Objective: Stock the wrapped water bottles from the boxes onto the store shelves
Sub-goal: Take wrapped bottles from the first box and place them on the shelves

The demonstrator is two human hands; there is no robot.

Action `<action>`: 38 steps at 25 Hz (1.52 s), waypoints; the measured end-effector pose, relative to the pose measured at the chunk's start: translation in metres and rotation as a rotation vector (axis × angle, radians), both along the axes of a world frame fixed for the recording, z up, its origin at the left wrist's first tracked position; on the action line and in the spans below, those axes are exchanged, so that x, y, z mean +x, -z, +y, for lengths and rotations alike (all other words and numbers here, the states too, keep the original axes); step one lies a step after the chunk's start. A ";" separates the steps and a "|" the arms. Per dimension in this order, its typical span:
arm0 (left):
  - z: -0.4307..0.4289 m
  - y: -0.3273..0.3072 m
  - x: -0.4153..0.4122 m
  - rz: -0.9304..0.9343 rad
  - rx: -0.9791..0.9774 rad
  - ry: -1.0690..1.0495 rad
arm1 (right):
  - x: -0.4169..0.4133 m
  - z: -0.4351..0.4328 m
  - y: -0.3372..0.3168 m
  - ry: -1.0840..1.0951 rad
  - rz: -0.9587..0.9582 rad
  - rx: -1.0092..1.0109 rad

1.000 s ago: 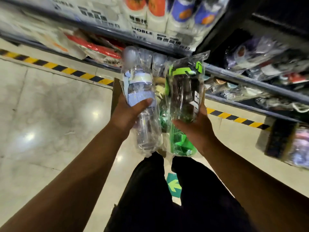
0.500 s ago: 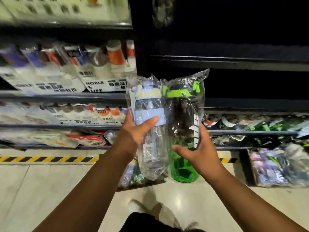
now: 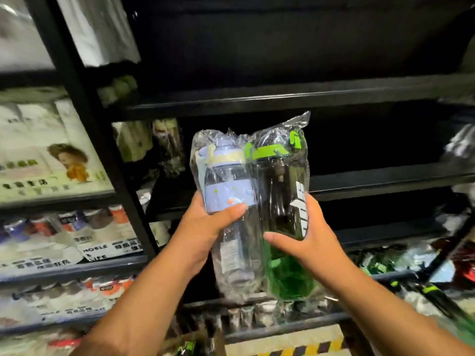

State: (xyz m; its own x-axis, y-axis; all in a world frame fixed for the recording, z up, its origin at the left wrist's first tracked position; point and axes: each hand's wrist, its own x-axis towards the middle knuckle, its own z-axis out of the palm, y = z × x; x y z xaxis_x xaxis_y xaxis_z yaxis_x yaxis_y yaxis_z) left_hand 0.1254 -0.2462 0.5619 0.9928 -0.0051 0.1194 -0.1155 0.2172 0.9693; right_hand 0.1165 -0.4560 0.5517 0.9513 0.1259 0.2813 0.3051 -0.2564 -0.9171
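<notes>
Only the head view here, so one angle to go on. Two wrapped bottles are up in the air, side by side and touching, both upright, right in front of the dark shelf [image 3: 385,179] in the middle bay.

The left hand [image 3: 203,227] is wrapped round the lilac bottle [image 3: 226,197] just under its coloured band, thumb across the front and fingers curled behind. The right hand [image 3: 312,240] has the green bottle [image 3: 288,278] round its middle, thumb on the front and fingers round the far side. So neither hand is spread, each one is gripping its own bottle.

Handling-wise, my guess is these are empty plastic drink bottles, so light and pretty stiff, nothing you'd crush. The annoying part is the clear film. It looks loose and crinkly, and it probably slides over the bottle if you only pinch the bag. The loose flap [image 3: 295,123] sticking up over the green lid is the worst place to grab, since it'd just stretch or slip.

Mid-body like this seems right to me: squeeze through the film onto the hard wall. For setting them down I'd keep the bases low and level, because the bunched film underneath could make them wobble on the shelf. Can't tell how deep the bay is, it's too dark.
</notes>
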 end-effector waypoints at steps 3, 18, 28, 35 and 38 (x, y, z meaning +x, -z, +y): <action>-0.015 -0.045 0.013 -0.077 0.049 -0.038 | 0.017 -0.014 -0.036 -0.060 -0.071 0.048; 0.068 -0.238 0.126 -0.453 0.254 -0.189 | 0.149 0.069 -0.220 -0.065 -0.324 0.258; 0.147 -0.236 0.164 -0.403 0.252 -0.390 | 0.259 0.141 -0.226 -0.069 -0.319 0.155; 0.165 -0.229 0.170 -0.440 0.232 -0.464 | 0.290 0.178 -0.206 -0.073 -0.306 0.125; 0.171 -0.226 0.171 -0.430 0.207 -0.499 | 0.290 0.179 -0.204 -0.096 -0.283 0.128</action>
